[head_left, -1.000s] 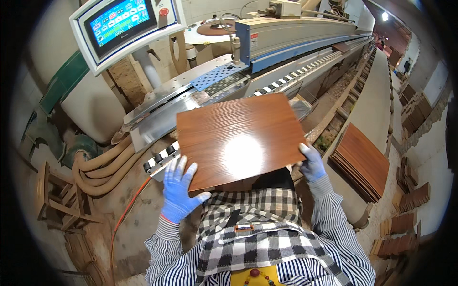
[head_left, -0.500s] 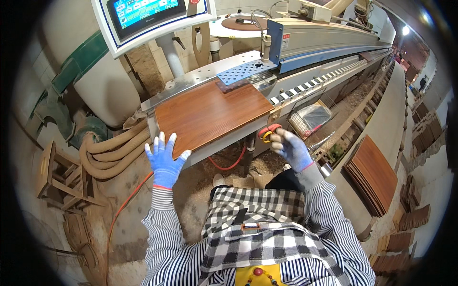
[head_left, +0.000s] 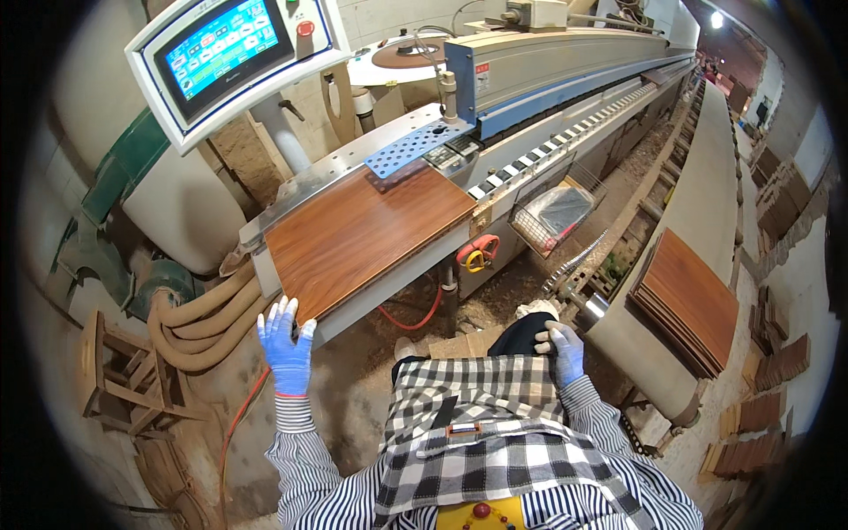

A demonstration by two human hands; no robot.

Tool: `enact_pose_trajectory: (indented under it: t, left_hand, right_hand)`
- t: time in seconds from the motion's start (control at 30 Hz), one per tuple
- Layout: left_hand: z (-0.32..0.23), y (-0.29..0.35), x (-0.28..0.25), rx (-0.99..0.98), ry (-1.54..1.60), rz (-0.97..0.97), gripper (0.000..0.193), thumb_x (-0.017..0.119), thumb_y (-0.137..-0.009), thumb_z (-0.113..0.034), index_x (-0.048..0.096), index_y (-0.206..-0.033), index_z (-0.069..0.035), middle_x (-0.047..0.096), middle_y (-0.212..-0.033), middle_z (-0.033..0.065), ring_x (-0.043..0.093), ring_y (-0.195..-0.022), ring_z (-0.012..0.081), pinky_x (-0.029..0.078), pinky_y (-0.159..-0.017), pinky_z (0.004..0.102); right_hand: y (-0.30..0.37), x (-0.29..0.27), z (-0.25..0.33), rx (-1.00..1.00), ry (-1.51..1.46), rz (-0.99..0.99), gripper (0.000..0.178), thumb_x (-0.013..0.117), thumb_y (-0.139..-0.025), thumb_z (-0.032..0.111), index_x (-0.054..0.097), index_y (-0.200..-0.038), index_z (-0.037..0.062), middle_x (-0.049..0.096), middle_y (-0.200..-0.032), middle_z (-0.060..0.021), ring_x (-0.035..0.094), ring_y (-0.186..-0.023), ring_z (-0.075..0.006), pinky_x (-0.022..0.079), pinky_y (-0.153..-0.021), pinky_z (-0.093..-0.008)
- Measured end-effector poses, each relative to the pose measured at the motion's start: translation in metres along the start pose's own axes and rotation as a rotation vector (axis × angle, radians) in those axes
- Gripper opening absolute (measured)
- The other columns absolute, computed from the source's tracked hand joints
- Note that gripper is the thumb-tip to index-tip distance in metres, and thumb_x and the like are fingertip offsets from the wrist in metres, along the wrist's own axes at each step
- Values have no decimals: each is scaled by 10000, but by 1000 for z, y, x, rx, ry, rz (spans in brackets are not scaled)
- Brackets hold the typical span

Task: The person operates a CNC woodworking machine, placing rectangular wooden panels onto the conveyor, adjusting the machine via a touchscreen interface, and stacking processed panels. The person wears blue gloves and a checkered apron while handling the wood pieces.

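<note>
A brown wood-grain board [head_left: 367, 234] lies flat on the near end of an edge-banding machine [head_left: 565, 84]. Its far edge reaches under a blue perforated plate [head_left: 406, 152]. My left hand [head_left: 286, 353], in a blue-and-white glove, rests its outstretched fingers and thumb by the board's near left corner; whether it presses on it is hard to see. Beside my dark-trousered leg, my right hand [head_left: 563, 351] hangs loosely bent with nothing visible in it. Red-and-yellow handled tools [head_left: 478, 253] hang on the machine's front side.
A control screen [head_left: 225, 57] stands at the back left. On the right, a stack of brown boards [head_left: 685, 305] sits on a long conveyor belt [head_left: 685, 194]. A wire basket [head_left: 556, 216] hangs off the machine. Ribbed hoses [head_left: 208, 314] and a wooden stool [head_left: 132, 375] are at left.
My right hand has drawn back from the red-and-yellow tools down to beside my leg. My left hand's fingers have come closer together at the board's corner. The view has shifted slightly.
</note>
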State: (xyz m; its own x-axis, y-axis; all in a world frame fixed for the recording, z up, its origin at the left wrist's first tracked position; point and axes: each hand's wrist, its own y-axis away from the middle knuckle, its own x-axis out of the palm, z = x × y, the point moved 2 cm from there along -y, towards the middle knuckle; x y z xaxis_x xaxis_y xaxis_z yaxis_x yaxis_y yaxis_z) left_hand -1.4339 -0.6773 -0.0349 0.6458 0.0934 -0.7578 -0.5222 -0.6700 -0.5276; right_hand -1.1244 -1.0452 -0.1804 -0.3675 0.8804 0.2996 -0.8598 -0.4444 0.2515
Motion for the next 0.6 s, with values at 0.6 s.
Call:
enact_pose_trajectory:
  t: [0.6]
  left_hand:
    - [-67,-44,44,111,-67,-23,528,757,-749,-337,627,-1191,-79,633,-1161,129,494,-1208,290,196,-1136,452]
  right_hand:
    - [0,-11,7,88,-279,49,309,520,-938,127,526,-1169,-77,651,-870,-157,618,-656,-177,542,-657,-281]
